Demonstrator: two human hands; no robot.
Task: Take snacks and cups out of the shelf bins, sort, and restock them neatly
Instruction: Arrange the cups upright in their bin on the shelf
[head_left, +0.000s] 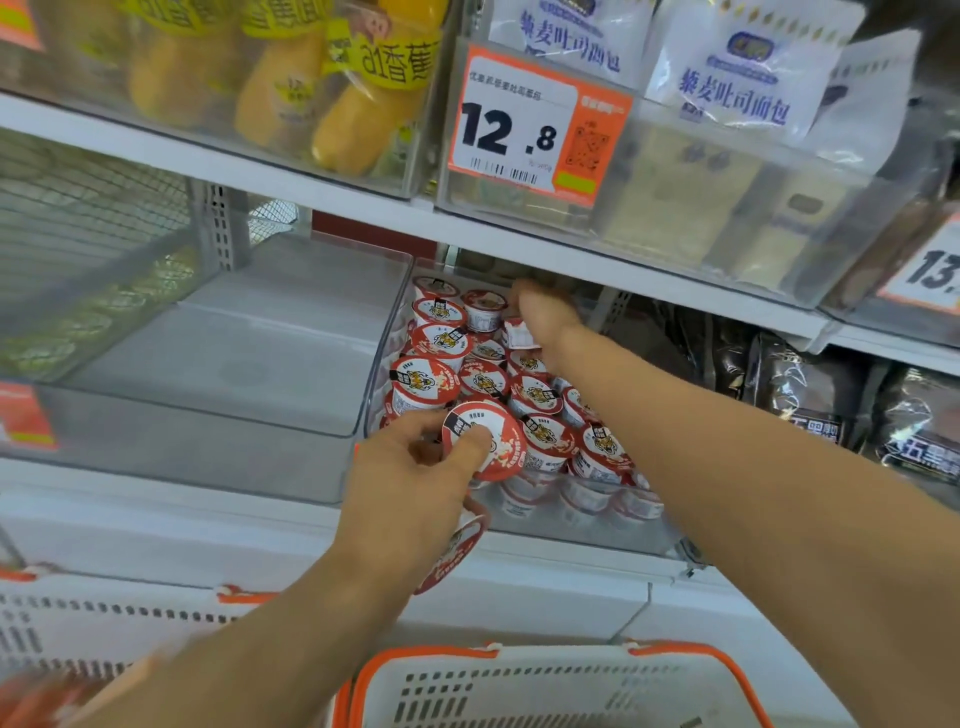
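Observation:
A clear shelf bin holds several small red-and-white cups with tiger lids. My left hand grips two of these cups at the bin's front left corner: one between thumb and fingers, another tucked under the palm. My right hand reaches deep into the back of the bin under the upper shelf and pinches a small red-and-white item; its fingers are partly hidden.
An empty clear bin sits to the left. Dark snack bags fill the bin on the right. The shelf above carries yellow banana packs, white bread bags and a 12.8 price tag. White-and-orange baskets stand below.

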